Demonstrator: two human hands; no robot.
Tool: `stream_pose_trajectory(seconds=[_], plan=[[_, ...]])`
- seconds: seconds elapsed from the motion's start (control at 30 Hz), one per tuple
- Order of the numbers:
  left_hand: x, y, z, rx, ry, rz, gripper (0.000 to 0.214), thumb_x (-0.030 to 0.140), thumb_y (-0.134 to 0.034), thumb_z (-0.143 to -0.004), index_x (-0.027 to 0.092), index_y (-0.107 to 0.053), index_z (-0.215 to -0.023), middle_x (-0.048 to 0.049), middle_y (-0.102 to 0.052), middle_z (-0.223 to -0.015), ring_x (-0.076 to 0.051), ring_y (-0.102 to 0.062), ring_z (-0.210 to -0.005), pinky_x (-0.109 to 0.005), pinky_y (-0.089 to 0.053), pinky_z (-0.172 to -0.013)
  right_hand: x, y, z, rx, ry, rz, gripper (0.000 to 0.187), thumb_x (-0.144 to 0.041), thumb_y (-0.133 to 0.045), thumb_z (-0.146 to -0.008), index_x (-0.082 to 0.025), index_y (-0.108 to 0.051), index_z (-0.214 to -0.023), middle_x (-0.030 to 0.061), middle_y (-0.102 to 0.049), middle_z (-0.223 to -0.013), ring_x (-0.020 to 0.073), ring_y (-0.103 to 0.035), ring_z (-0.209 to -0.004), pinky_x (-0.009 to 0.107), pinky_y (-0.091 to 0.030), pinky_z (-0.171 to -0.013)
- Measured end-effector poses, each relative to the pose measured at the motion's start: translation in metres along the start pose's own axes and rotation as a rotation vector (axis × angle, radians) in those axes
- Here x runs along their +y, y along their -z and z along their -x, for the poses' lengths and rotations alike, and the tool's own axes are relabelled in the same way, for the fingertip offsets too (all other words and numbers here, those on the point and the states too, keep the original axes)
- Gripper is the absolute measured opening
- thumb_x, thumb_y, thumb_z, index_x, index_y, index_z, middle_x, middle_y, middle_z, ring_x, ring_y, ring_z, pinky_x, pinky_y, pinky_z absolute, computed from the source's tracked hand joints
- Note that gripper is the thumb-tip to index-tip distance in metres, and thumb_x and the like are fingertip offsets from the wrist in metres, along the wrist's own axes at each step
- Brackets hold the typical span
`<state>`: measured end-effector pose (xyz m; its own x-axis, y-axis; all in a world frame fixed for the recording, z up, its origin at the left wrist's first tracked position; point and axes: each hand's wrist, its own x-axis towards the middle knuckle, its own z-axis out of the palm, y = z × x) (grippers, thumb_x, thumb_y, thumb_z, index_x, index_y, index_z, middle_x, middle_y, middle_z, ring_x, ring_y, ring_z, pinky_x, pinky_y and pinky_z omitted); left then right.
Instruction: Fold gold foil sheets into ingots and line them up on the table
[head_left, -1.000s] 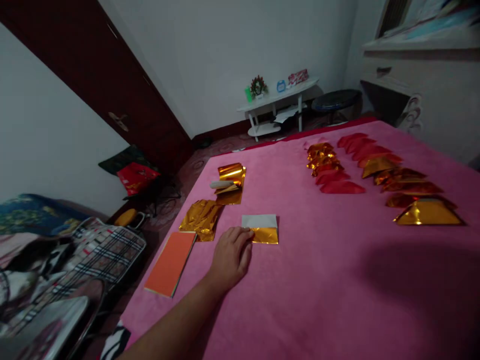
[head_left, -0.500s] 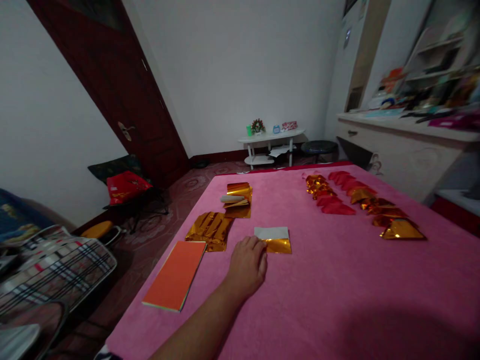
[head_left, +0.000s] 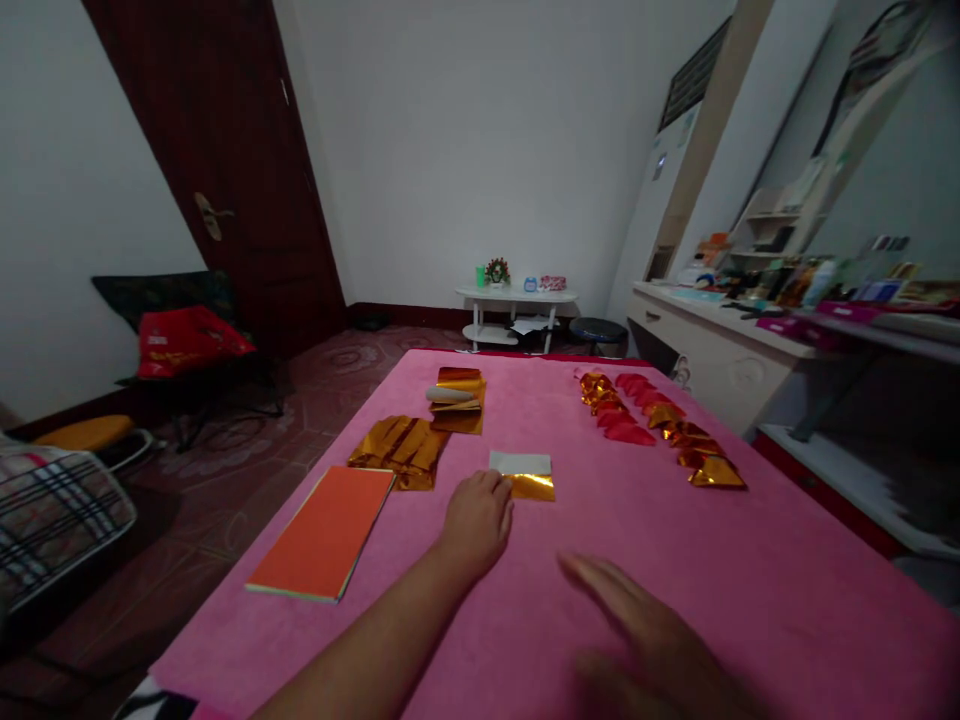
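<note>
A partly folded sheet of foil paper (head_left: 529, 464), whitish on its far half and gold on its near half, lies flat on the pink cloth (head_left: 570, 400). My left hand (head_left: 477, 520) is at its left edge, with curled fingers gripping that edge; the fingertips are partly hidden. Lower right, my right hand (head_left: 637, 620) is blurred by motion above the cloth. Its thumb and fingers are apart, and it holds nothing. Left of my left hand is a stack of orange paper (head_left: 324, 535), with crumpled gold foil sheets (head_left: 401, 448) just beyond.
A grey oblong object (head_left: 448, 396) rests on more gold foil sheets (head_left: 466, 420) farther back. Rows of folded red (head_left: 628, 431) and gold (head_left: 716, 472) foil pieces lie at the right. A white dresser (head_left: 720, 345) stands beyond the table's right side.
My right hand has come into view from the lower right. The camera view has shifted; my left hand is still at the foil paper's left edge.
</note>
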<state>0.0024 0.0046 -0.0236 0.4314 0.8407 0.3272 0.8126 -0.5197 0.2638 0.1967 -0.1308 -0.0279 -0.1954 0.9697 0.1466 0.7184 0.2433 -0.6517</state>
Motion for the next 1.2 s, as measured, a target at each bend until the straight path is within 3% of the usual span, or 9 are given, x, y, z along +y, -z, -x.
stream_pose_trajectory(seconds=[0.1,0.2,0.37,0.57,0.7,0.83,0.97,1.07,1.2], plan=[[-0.002,-0.005,-0.003,-0.030,0.022,0.008,0.025,0.026,-0.045,-0.087,0.017,-0.061,-0.103,-0.0081,-0.061,-0.100,-0.021,-0.053,-0.093,-0.033,-0.042,-0.085,-0.034,-0.021,-0.081,-0.138,0.100,0.063,0.080,-0.040,-0.053,-0.083,-0.018,-0.012,-0.148,0.0075,-0.017,-0.153,0.0227,-0.018,-0.139,0.039,-0.020,-0.115],[-0.005,-0.010,-0.005,-0.053,0.012,0.029,0.025,0.027,-0.047,-0.086,0.018,-0.061,-0.106,-0.0075,-0.062,-0.100,-0.020,-0.054,-0.090,-0.032,-0.044,-0.084,-0.040,-0.031,-0.126,-0.161,0.071,0.169,0.086,-0.047,-0.050,-0.083,-0.006,-0.008,-0.146,0.0143,-0.011,-0.153,0.0237,-0.012,-0.140,0.040,-0.014,-0.115],[-0.002,-0.007,-0.002,0.038,-0.007,0.011,0.026,0.022,-0.044,-0.087,0.020,-0.059,-0.108,-0.0074,-0.060,-0.103,-0.021,-0.053,-0.096,-0.035,-0.044,-0.087,0.007,-0.012,-0.119,-0.179,0.142,0.365,0.082,-0.062,-0.040,-0.083,-0.009,-0.025,-0.144,0.0142,-0.020,-0.150,0.0262,-0.017,-0.139,0.046,-0.014,-0.114],[0.004,0.003,-0.010,0.007,0.015,-0.074,0.019,0.025,-0.045,-0.087,0.019,-0.060,-0.097,-0.0075,-0.059,-0.093,-0.021,-0.053,-0.087,-0.035,-0.045,-0.079,0.039,-0.001,-0.120,0.008,0.150,0.403,0.066,-0.053,-0.041,-0.087,-0.011,-0.040,-0.138,0.0140,-0.036,-0.144,0.0282,-0.033,-0.133,0.051,-0.023,-0.110],[-0.001,0.001,-0.022,-0.018,-0.038,-0.138,0.020,0.023,-0.042,-0.089,0.017,-0.061,-0.090,-0.0085,-0.059,-0.089,-0.020,-0.054,-0.084,-0.033,-0.046,-0.073,0.044,0.005,-0.138,0.141,0.124,0.292,0.038,-0.032,-0.037,-0.092,-0.016,-0.062,-0.116,0.0109,-0.060,-0.123,0.0227,-0.054,-0.114,0.042,-0.039,-0.099],[-0.014,-0.003,-0.025,-0.036,-0.134,-0.150,0.016,0.020,-0.048,-0.087,0.018,-0.064,-0.090,-0.0067,-0.061,-0.083,-0.020,-0.056,-0.080,-0.032,-0.047,-0.071,0.043,0.015,-0.168,0.199,0.104,0.278,0.029,-0.026,-0.053,-0.081,-0.016,-0.064,-0.106,0.0105,-0.065,-0.105,0.0226,-0.058,-0.099,0.036,-0.045,-0.087],[-0.035,-0.003,-0.024,0.006,-0.232,-0.017,0.016,0.021,-0.052,-0.086,0.021,-0.067,-0.091,-0.0050,-0.066,-0.081,-0.017,-0.059,-0.083,-0.030,-0.047,-0.076,0.043,0.013,-0.193,0.070,-0.076,0.161,0.025,-0.018,-0.057,-0.073,-0.015,-0.064,-0.097,0.0058,-0.066,-0.086,0.0170,-0.061,-0.075,0.028,-0.046,-0.067],[-0.054,-0.002,-0.026,0.034,-0.323,0.146,0.016,0.021,-0.055,-0.086,0.022,-0.069,-0.093,-0.0040,-0.069,-0.089,-0.014,-0.061,-0.086,-0.028,-0.046,-0.080,0.041,0.009,-0.187,-0.072,-0.106,0.062,0.018,-0.015,-0.054,-0.072,-0.017,-0.062,-0.087,0.0001,-0.062,-0.067,0.0140,-0.058,-0.060,0.024,-0.041,-0.055],[-0.066,0.000,-0.028,0.031,-0.376,0.261,0.015,0.015,-0.056,-0.083,0.020,-0.070,-0.089,-0.0040,-0.070,-0.096,-0.013,-0.061,-0.092,-0.027,-0.047,-0.083,0.028,0.009,-0.156,0.121,0.092,0.158,0.024,-0.009,-0.046,-0.072,-0.020,-0.060,-0.087,0.0048,-0.062,-0.091,0.0184,-0.058,-0.086,0.030,-0.044,-0.074]])
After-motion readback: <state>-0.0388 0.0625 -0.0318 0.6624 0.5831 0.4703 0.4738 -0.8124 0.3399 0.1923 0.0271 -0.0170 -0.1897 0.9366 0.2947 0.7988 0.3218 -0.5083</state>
